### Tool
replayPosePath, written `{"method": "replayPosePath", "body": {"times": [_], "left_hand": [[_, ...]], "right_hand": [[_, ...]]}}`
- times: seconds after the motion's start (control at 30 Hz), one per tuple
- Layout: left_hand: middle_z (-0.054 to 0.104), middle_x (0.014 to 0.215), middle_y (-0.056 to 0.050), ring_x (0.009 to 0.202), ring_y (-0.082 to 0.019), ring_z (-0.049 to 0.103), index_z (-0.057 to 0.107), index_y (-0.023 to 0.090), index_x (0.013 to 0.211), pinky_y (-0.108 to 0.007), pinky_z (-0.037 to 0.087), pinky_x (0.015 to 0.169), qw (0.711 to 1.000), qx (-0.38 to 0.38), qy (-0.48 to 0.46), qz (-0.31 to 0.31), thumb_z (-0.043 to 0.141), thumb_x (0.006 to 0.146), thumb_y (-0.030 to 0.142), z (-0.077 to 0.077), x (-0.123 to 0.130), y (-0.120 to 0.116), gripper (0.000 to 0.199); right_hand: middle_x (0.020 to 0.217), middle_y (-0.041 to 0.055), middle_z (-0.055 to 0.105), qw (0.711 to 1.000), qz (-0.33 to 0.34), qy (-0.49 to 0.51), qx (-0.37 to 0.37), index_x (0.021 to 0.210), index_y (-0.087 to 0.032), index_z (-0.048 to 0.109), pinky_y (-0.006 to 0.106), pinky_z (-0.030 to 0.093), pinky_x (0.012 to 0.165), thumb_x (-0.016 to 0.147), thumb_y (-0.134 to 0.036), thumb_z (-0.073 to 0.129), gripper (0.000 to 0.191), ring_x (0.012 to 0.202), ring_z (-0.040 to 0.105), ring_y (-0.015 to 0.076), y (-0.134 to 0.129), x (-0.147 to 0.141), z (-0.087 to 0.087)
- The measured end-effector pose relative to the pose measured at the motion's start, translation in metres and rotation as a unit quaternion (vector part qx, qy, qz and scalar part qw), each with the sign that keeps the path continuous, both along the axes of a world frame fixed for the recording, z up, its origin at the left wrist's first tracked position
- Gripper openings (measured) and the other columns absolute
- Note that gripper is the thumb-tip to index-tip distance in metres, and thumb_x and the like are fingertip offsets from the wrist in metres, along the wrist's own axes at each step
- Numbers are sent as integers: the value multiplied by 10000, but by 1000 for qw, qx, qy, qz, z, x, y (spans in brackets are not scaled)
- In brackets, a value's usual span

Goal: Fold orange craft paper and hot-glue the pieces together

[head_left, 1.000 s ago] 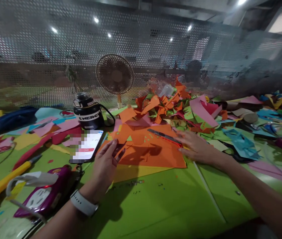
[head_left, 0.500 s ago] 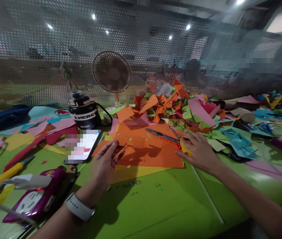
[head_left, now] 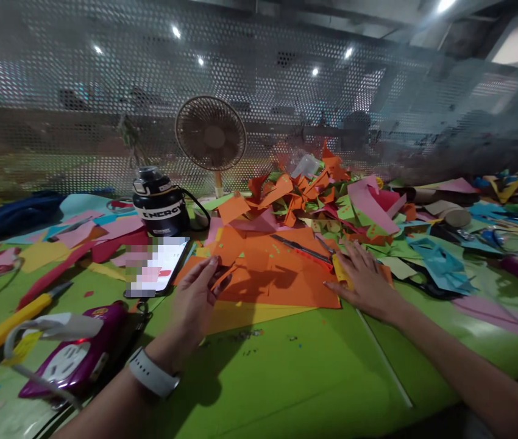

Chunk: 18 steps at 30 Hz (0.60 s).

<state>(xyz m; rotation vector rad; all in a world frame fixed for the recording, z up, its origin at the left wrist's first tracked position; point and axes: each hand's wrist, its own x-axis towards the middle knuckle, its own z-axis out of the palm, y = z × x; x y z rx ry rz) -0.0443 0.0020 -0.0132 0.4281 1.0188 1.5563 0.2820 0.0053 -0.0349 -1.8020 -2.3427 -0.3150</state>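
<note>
Orange paper sheets lie in the middle of the green table, over a yellow sheet. At their left edge my left hand pinches a small orange paper piece. My right hand rests with fingers spread at the right edge of the sheets, over a yellow-handled tool that it partly hides. Left of that hand, a cutter with a red and dark body lies on the orange paper.
A phone, a black bottle and a fan stand or lie at the left. Paper scraps are heaped behind. A purple power strip and a yellow-handled cutter lie front left.
The view has shifted slightly, so the bottle, phone and fan appear a little further right. Both hands keep nearly the same places and poses.
</note>
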Motion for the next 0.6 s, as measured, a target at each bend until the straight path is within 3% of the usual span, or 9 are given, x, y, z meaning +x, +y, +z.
{"method": "replayPosePath", "body": {"times": [0.1,0.27,0.47,0.6], "left_hand": [[687,744,-2,679,-120,660,701,178,709,-217,550,636,1000,6,-3,4,688,748,159,-2,-1,1,45],[691,742,-3,676,-118,662,700,167,708,-228,557,650,1000,7,-8,-1,696,737,153,-5,-2,1,32],[682,704,2,655,-114,660,689,178,687,-214,559,636,1000,13,2,-1,683,743,148,-2,0,-2,63],[683,706,1,648,-107,656,689,168,700,-206,556,631,1000,12,-12,1,682,747,134,0,-1,-2,58]], "right_hand": [[1505,182,337,999,25,-3,23,1322,-137,518,633,245,1076,889,-555,394,614,1415,171,392,1,0,1],[1422,176,457,999,43,21,21,1278,-131,573,614,234,1096,866,-487,450,558,1399,229,380,4,3,0],[1500,129,351,995,34,93,6,1284,-204,582,622,266,1076,854,-514,490,538,1404,226,382,9,10,-5],[1550,112,251,992,11,128,6,1412,-239,439,576,290,1083,830,-616,505,697,1416,210,361,10,13,-6]]}}
